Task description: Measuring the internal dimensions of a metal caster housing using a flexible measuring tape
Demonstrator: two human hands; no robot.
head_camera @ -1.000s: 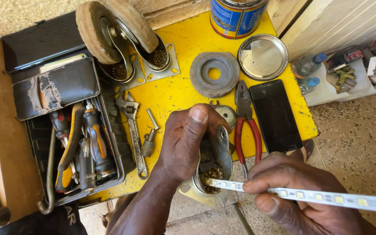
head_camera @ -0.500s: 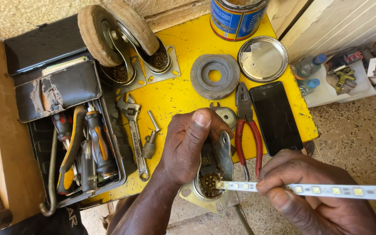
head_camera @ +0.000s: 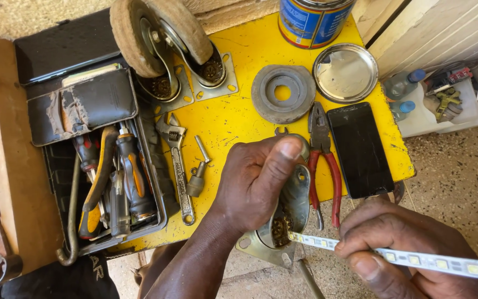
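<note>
Metal caster bracket (head_camera: 290, 213) held at the near edge of the yellow table (head_camera: 239, 127).

The left hand (head_camera: 253, 182) is wrapped tight around the bracket; the right hand (head_camera: 394, 243) pinches a white LED strip (head_camera: 416, 259), its tip touching the bracket's bearing. Red-handled pliers (head_camera: 325, 160) and a black phone (head_camera: 360, 149) lie just right; an open toolbox (head_camera: 100, 166) sits left.

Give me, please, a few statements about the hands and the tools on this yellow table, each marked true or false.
1. The left hand grips a metal caster bracket. True.
2. The right hand holds a screwdriver. False: it holds a white LED strip whose tip meets the bracket.
3. The red-handled pliers lie on the yellow table beside a dark phone. True.
4. The adjustable wrench lies inside the toolbox. False: it lies on the table.
</note>
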